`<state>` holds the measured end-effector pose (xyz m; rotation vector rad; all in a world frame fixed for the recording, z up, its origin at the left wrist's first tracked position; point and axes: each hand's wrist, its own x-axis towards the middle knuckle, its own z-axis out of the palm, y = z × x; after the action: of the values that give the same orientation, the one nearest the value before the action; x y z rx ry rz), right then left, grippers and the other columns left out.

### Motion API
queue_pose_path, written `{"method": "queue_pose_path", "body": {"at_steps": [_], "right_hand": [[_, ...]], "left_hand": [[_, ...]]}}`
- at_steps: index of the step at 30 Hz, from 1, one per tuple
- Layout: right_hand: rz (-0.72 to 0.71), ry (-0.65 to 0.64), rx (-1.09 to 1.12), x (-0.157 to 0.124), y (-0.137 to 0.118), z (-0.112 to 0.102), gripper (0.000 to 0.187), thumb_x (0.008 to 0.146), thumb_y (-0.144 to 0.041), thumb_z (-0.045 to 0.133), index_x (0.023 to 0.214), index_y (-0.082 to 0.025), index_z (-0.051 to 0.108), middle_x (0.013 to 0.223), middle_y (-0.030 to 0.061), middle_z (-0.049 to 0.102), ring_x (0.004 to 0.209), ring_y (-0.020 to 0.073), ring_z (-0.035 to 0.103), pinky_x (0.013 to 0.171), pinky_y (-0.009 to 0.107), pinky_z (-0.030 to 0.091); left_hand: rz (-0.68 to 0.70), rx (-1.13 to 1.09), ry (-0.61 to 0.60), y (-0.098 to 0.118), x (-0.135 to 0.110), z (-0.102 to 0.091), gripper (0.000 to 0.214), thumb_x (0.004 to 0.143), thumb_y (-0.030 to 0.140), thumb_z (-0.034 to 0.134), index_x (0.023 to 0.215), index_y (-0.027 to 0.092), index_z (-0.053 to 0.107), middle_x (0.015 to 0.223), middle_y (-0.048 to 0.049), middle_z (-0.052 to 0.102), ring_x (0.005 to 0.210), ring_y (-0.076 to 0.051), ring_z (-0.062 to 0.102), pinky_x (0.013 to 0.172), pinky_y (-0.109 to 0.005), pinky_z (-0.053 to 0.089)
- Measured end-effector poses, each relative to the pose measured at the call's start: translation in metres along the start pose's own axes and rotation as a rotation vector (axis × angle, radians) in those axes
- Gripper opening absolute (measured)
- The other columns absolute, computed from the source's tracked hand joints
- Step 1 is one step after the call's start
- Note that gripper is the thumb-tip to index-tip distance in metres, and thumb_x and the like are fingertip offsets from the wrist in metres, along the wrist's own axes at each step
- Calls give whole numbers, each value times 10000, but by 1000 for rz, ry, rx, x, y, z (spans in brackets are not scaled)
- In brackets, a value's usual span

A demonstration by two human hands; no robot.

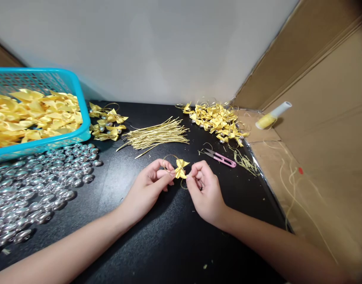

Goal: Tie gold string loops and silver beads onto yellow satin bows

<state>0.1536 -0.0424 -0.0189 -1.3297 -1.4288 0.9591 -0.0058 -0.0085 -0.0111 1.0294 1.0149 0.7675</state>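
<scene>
A yellow ribbon bow (181, 169) is held between my two hands above the black table. My left hand (153, 176) pinches its left side, where a thin gold cord loop (168, 158) curves up. On the other side, my right hand (205, 188) has thumb and forefinger closed on the bow's lower right tip. A second thin loop hangs just below the bow. Beyond my hands lies a bundle of gold cords (157, 136). Pink-handled thread snips (220, 157) rest to the right, beside cut yellow thread scraps (246, 163).
A turquoise basket (85, 118) full of yellow bows stands at the left. Many silver beads (38, 189) spread in front of it. Bows with beads and loops form a small pile (108, 122) and a larger pile (214, 120). A thread spool (272, 115) stands right, by cardboard.
</scene>
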Motion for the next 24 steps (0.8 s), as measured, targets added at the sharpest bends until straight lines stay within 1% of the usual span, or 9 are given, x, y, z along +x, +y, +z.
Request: {"method": "queue_pose_path", "body": {"at_steps": [4, 8, 14, 17, 21, 24], "right_hand": [[-28, -13, 77, -2, 3, 1, 121, 868, -137, 473, 810, -221, 407, 593, -86, 389, 464, 52, 354, 453, 192, 269], [-42, -23, 101, -2, 5, 2, 117, 888, -157, 473, 813, -220, 410, 611, -79, 407, 479, 53, 367, 462, 193, 282], [-72, -24, 68, -2, 5, 1, 127, 878, -135, 477, 816, -219, 405, 601, -86, 396, 466, 47, 364, 453, 185, 275], [-91, -25, 8, -3, 4, 1, 135, 863, -119, 486, 813, -217, 408, 588, -92, 375, 456, 43, 348, 452, 184, 266], [-106, -21, -41, -4, 4, 1, 147, 847, -96, 486, 807, -214, 408, 575, -95, 362, 449, 40, 350, 451, 181, 260], [-107, -11, -57, -5, 5, 3, 154, 839, -89, 488, 803, -214, 407, 566, -99, 352, 443, 39, 349, 449, 178, 259]], "left_hand": [[22, 9, 13, 0, 0, 1, 156, 808, 297, 637, 823, 180, 535, 611, 62, 543, 572, -73, 428, 557, -187, 344], [36, 5, 15, 1, -1, 1, 158, 807, 304, 635, 821, 176, 544, 634, 59, 525, 567, -71, 418, 543, -188, 351], [55, 22, 7, 3, -2, 3, 211, 751, 281, 707, 812, 168, 540, 707, 37, 596, 625, -77, 501, 587, -189, 391], [59, 50, 15, 2, -3, 3, 183, 756, 269, 694, 784, 163, 546, 676, 38, 588, 614, -76, 497, 584, -188, 386], [48, 100, 31, 1, -2, 1, 159, 776, 293, 648, 769, 162, 559, 594, 50, 541, 559, -75, 451, 547, -192, 352], [42, 104, 33, 0, -1, 1, 159, 771, 297, 641, 761, 161, 558, 593, 48, 542, 556, -76, 441, 542, -192, 340]]}}
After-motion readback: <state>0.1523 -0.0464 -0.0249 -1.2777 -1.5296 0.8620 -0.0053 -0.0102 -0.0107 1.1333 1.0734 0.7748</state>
